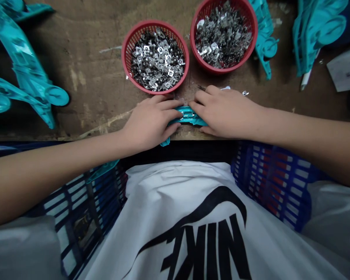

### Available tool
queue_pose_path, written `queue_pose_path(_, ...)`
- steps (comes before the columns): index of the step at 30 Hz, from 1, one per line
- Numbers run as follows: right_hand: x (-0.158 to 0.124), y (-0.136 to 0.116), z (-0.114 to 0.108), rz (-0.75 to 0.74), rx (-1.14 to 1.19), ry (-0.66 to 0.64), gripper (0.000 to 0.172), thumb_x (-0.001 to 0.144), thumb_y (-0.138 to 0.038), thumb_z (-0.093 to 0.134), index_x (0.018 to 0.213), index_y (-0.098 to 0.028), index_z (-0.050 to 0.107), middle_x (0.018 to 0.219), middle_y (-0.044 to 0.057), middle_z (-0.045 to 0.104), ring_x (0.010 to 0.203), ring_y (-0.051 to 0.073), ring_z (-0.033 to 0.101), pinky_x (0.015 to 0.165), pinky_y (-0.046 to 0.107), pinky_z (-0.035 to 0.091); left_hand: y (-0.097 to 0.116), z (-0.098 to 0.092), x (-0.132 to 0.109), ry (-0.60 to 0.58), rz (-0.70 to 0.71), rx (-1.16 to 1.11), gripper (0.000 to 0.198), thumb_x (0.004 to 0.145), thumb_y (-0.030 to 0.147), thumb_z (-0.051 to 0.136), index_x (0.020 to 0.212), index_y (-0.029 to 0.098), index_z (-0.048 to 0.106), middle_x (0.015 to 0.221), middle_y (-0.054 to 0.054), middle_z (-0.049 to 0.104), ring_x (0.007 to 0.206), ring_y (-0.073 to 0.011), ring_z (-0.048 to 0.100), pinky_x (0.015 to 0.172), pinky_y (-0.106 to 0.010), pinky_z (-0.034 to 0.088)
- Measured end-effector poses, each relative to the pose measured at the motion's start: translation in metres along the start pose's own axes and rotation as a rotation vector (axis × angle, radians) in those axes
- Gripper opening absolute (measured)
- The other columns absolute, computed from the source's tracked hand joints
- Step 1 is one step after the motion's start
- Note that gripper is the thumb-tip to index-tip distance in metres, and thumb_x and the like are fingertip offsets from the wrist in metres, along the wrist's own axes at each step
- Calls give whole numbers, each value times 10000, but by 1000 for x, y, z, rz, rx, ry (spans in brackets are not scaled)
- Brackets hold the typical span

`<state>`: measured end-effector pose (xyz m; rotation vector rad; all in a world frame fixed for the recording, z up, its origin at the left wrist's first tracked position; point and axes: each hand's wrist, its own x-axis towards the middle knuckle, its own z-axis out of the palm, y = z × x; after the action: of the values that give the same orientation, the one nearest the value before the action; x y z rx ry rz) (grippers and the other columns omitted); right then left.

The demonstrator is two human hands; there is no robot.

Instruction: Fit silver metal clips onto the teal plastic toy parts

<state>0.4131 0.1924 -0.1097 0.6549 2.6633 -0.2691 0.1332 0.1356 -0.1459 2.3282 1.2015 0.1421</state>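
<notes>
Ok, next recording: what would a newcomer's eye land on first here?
Two red baskets heaped with small silver metal pieces stand side by side at the top centre of the wooden bench. Just below them, the left hand and right hand meet on a teal plastic part at the bench edge. More teal plastic pieces lie to both sides.

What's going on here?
A person is working at a worn wooden bench, with their left hand and right hand both on a teal plastic part at its edge. Just beyond are a red basket and a second red basket, both filled with small metal pieces. More teal plastic parts lie nearby.
</notes>
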Motion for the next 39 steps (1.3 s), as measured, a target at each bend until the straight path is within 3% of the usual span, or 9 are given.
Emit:
queue_pose_path(11, 2, -3, -4, 14, -14, -21, 645, 1291, -420, 745, 1809, -54, 627, 1635, 272, 752, 1449, 427, 696, 1064, 461, 596, -1, 1, 3, -28, -65, -48, 282, 1165, 306, 698, 1323, 238, 921, 1792, -156, 819, 1684, -492, 750, 1360, -730, 625)
queue_pose_path(18, 5, -11, -17, 58, -13, -130, 748, 1233, -377, 843, 1836, -6, 603, 1630, 302, 755, 1487, 458, 699, 1097, 477, 601, 1, -6, 4, -70, -40, 63, 294, 1190, 306, 660, 1325, 207, 902, 1788, -196, 813, 1659, -477, 775, 1345, -705, 644)
queue_pose_path(24, 5, -12, -20, 70, -28, -142, 762, 1231, -381, 858, 1849, -15, 603, 1635, 295, 761, 1477, 455, 702, 1092, 471, 595, 2, -7, 3, -74, 11, 162, 374, 1224, 306, 643, 1430, 189, 933, 1771, -198, 826, 1637, -465, 800, 1303, -674, 692)
queue_pose_path(29, 6, -13, -20, 76, -20, -142, 729, 1223, -373, 862, 1821, -21, 636, 1620, 298, 771, 1457, 451, 711, 1057, 459, 597, 4, -5, 1, -48, 72, 274, 418, 1255, 290, 596, 1346, 203, 995, 1730, -176, 855, 1544, -461, 850, 1247, -671, 719)
queue_pose_path(39, 4, -11, -18, 47, -37, -99, 709, 1217, -373, 839, 1805, -26, 646, 1578, 283, 792, 1399, 428, 706, 984, 433, 555, 0, -11, 6, -101, 53, 129, 419, 1228, 263, 594, 1406, 167, 961, 1750, -228, 829, 1639, -473, 799, 1352, -687, 704)
